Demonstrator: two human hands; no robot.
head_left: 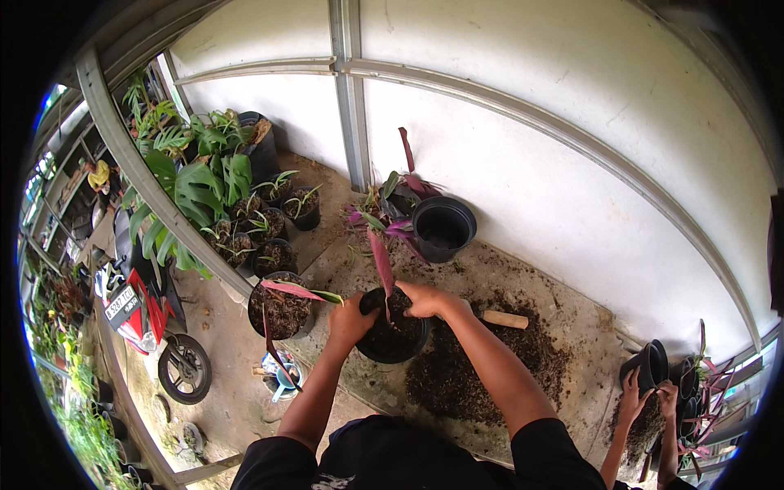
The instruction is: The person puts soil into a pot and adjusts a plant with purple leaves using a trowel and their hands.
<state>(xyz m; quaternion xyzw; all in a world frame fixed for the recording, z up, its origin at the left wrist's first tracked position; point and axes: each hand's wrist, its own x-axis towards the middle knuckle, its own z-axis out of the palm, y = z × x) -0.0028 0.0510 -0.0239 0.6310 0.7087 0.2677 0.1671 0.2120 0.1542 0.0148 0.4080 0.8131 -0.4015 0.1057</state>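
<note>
A black plastic pot (409, 355) of dark soil stands on the concrete floor in front of me. A reddish-purple leaf (381, 260) on a pale stem rises from its soil. My left hand (352, 321) grips the left rim, its thumb over the soil. My right hand (429, 300) straddles the right rim, its thumb at the soil near the stem and its lower fingers hidden. Close to my left hand, a second pot (283, 309) holds soil and a pink-and-green leaf (294, 289). A tool's wooden handle (505, 319) lies by my right forearm.
Loose soil (453, 380) covers the floor to the right. An empty black pot (444, 228) stands near the white wall (520, 171). Small potted plants (269, 223) cluster at left, beside a motorcycle (144, 306). A blue dipper (283, 380) sits left. Another person's hands (637, 395) hold a pot (643, 367).
</note>
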